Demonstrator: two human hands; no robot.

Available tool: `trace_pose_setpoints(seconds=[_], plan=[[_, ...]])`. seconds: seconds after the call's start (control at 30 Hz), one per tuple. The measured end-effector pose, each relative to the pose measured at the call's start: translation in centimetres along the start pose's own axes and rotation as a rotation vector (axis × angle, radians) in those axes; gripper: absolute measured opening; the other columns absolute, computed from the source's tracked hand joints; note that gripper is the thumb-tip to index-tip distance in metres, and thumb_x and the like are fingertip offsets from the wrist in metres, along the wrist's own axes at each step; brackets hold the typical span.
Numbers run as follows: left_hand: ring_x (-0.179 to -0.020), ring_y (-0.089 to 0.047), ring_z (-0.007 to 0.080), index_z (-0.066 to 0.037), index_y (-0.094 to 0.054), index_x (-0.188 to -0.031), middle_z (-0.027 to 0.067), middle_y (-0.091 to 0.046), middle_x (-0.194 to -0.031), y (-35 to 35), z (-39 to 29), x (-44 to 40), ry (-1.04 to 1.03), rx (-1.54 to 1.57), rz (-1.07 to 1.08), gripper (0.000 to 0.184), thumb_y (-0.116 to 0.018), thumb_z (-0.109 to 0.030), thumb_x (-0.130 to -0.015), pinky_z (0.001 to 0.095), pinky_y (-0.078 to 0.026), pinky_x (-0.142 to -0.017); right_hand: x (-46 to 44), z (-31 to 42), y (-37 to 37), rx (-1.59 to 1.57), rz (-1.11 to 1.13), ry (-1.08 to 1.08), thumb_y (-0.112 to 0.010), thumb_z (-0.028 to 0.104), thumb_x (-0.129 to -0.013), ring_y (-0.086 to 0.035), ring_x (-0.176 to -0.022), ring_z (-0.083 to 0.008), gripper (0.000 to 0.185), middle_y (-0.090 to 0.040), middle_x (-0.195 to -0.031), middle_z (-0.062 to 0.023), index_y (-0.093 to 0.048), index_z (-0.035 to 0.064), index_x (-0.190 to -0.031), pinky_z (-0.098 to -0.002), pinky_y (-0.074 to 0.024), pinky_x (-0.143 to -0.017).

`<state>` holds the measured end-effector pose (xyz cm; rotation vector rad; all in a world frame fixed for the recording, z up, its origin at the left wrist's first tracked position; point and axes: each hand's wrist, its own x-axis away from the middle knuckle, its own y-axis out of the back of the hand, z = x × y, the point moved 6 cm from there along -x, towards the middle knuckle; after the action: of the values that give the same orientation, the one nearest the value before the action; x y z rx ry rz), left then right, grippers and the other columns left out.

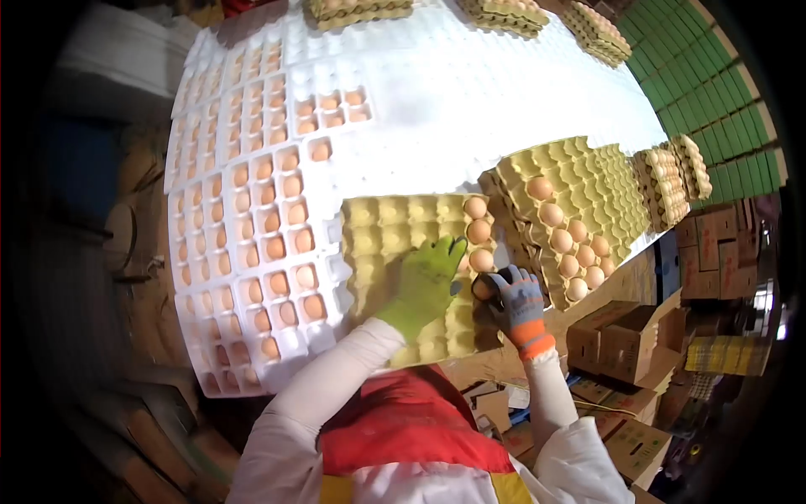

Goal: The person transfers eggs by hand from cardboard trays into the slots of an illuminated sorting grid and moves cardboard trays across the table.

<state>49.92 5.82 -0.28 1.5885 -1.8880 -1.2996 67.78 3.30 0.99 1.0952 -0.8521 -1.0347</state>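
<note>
My left hand (428,281), in a green glove, lies over the middle of a yellow pulp egg tray (382,218), with its fingertips by the eggs at the right side; what it holds, if anything, is hidden. My right hand (514,298), in a grey glove with an orange cuff, is closed at the tray's right edge. Its fingers are round a dark, shaded egg (484,289). Several brown eggs (478,231) sit in the tray's right column. Just right is a stack of pulp trays (579,168), its top one partly filled with eggs.
White plastic trays (281,189) with brown eggs cover the left of the white table. More egg-filled pulp stacks stand at the far edge (357,13) and right end (659,189). Open cardboard boxes (617,340) lie below at the right. Green stacked crates (697,76) stand beyond.
</note>
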Motion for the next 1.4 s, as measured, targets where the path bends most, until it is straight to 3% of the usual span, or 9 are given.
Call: trace_pose_setpoints(seconds=[0.2,0.3,0.4,0.47,0.6,0.73,0.93,1.2,1.4], plan=[[-0.102,-0.066,0.0293,-0.009,-0.056,-0.134,0.0142,-0.066,-0.115,0.6,2.1,-1.9,0.285,0.672,0.185,0.054,-0.072,-0.031,-0.087,0.0392,-0.056,-0.083,2.7,-3.3,0.2,-1.363,-0.264,-0.29,-0.083,0.004,-0.07,-0.059,-0.12,-0.0314,0.069,-0.057,-0.127,-0.0145,-0.056,0.0076,-0.133,-0.0403,-0.0531,-0.098],[-0.099,-0.067,0.0215,-0.008,-0.065,-0.122,0.0102,-0.064,-0.112,-0.6,3.1,-2.6,0.714,1.42,0.169,0.04,-0.074,-0.023,-0.085,0.0357,-0.056,-0.082,-2.2,-1.8,1.2,-0.394,-0.155,-0.122,-0.084,0.007,-0.068,-0.063,-0.111,-0.0333,0.066,-0.057,-0.128,-0.0156,-0.059,0.0118,-0.129,-0.0401,-0.0538,-0.094],[-0.101,-0.066,0.0242,-0.009,-0.064,-0.124,0.0115,-0.064,-0.115,0.2,0.7,-7.4,-0.008,0.446,0.09,0.041,-0.072,-0.024,-0.086,0.0363,-0.055,-0.084,-2.7,-2.0,0.9,-0.229,-0.106,-0.18,-0.084,0.012,-0.069,-0.064,-0.105,-0.034,0.056,-0.059,-0.122,-0.0139,-0.063,0.0144,-0.121,-0.0418,-0.055,-0.089],[-0.105,-0.065,0.0299,-0.012,-0.063,-0.128,0.0125,-0.061,-0.122,-0.7,-1.6,-9.3,-0.027,0.102,0.287,0.043,-0.069,-0.023,-0.086,0.0383,-0.054,-0.088,-1.3,-1.8,3.4,-0.407,-0.353,-0.115,-0.08,0.013,-0.076,-0.067,-0.099,-0.0285,0.046,-0.061,-0.115,-0.0105,-0.063,0.0112,-0.118,-0.0389,-0.0563,-0.083],[-0.098,-0.064,0.0309,-0.01,-0.062,-0.127,0.0134,-0.059,-0.126,-6.0,-2.4,-7.9,-0.171,-0.285,0.181,0.042,-0.062,-0.014,-0.085,0.0424,-0.054,-0.079,0.8,-2.7,2.4,-1.679,-0.176,-0.44,-0.068,0.008,-0.089,-0.065,-0.097,-0.0195,0.047,-0.061,-0.125,-0.0101,-0.053,0.0017,-0.133,-0.0326,-0.0549,-0.084],[-0.099,-0.066,0.0294,-0.008,-0.062,-0.126,0.0123,-0.065,-0.123,-1.9,-1.2,-6.5,0.102,0.136,0.029,0.043,-0.07,-0.016,-0.084,0.0387,-0.055,-0.08,-5.6,-2.7,4.7,-0.791,-0.247,0.055,-0.069,0.008,-0.086,-0.063,-0.106,-0.0289,0.052,-0.059,-0.129,-0.0158,-0.056,0.0064,-0.136,-0.0382,-0.0524,-0.092],[-0.09,-0.071,0.026,-0.008,-0.066,-0.117,0.0125,-0.072,-0.104,5.1,4.6,4.1,0.533,0.629,-0.388,0.043,-0.085,-0.022,-0.081,0.0357,-0.057,-0.077,-14.7,0.2,0.0,0.441,0.107,0.008,-0.078,0.017,-0.075,-0.066,-0.102,-0.035,0.053,-0.059,-0.129,-0.015,-0.066,0.0179,-0.127,-0.0459,-0.0562,-0.078],[-0.095,-0.068,0.0264,-0.003,-0.065,-0.115,0.0116,-0.07,-0.106,15.5,7.9,26.1,1.069,0.311,-0.701,0.041,-0.082,-0.006,-0.078,0.0347,-0.055,-0.079,-14.0,3.4,5.1,0.339,0.068,0.147,-0.083,0.018,-0.074,-0.068,-0.099,-0.0333,0.048,-0.059,-0.126,-0.0122,-0.068,0.018,-0.119,-0.0445,-0.0551,-0.078],[-0.099,-0.066,0.0358,-0.005,-0.063,-0.118,0.0146,-0.068,-0.111,14.3,8.0,31.7,1.056,-0.17,-0.59,0.044,-0.082,-0.013,-0.079,0.0404,-0.055,-0.084,-6.8,23.8,-0.5,-0.248,0.309,0.653,-0.089,0.027,-0.07,-0.071,-0.092,-0.0299,0.053,-0.066,-0.114,-0.0102,-0.071,0.0165,-0.119,-0.0407,-0.0574,-0.075]])
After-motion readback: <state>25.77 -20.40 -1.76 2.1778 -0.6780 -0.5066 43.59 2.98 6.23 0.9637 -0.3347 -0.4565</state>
